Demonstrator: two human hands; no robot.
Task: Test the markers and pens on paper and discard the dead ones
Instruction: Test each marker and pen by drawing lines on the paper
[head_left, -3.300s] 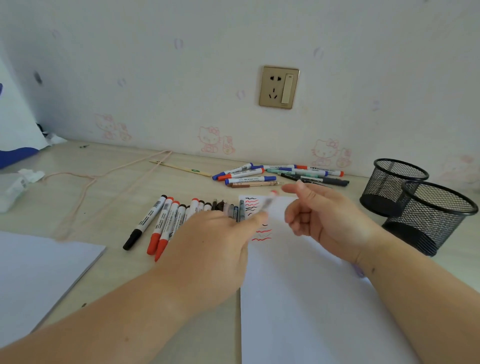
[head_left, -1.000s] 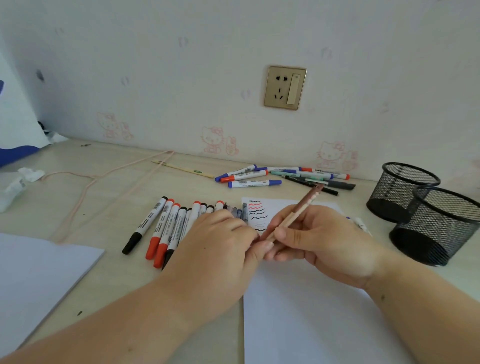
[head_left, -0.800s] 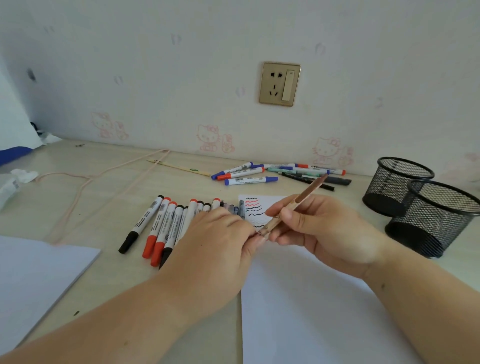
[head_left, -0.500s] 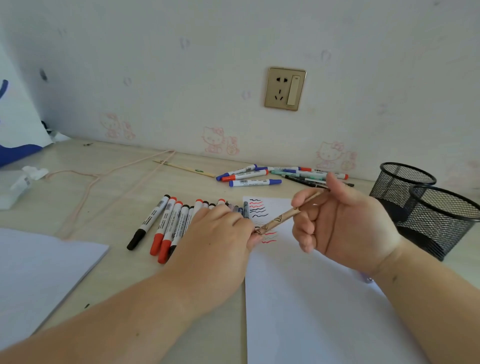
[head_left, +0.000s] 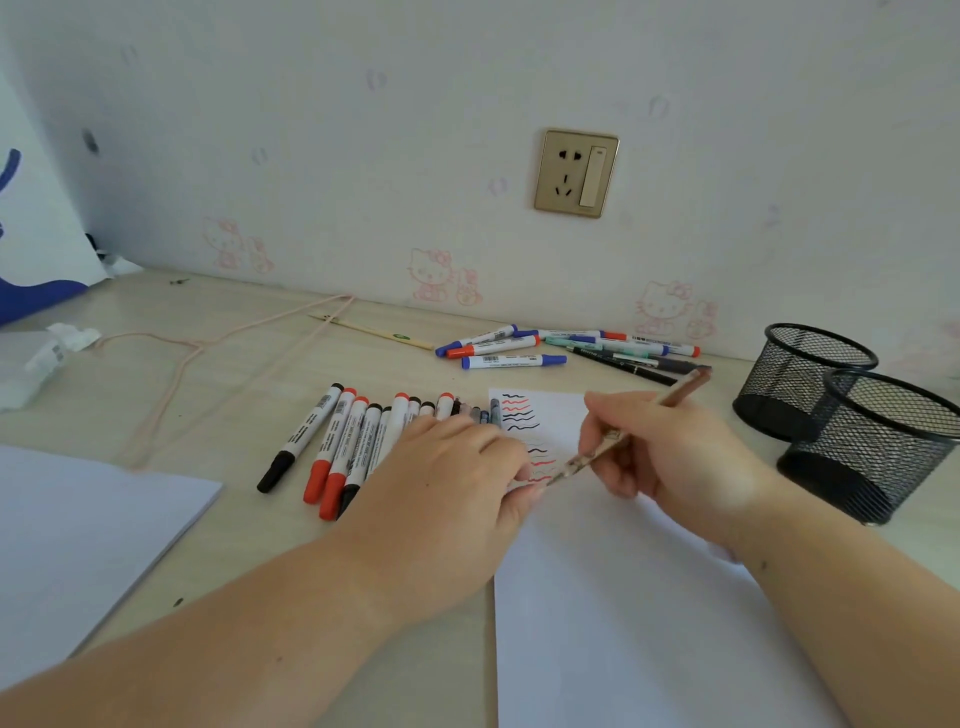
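Head cam: the right hand (head_left: 675, 457) pinched a slim brown pen (head_left: 631, 428), tip down on the white paper sheet (head_left: 623, 597) beside the red and black squiggles (head_left: 524, 431). The left hand (head_left: 447, 499) pressed the sheet's left edge, fingers loosely bent, covering part of the marker row (head_left: 353, 436).

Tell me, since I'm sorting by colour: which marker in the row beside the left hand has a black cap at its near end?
The leftmost marker, lying slightly apart; its neighbours show red caps.
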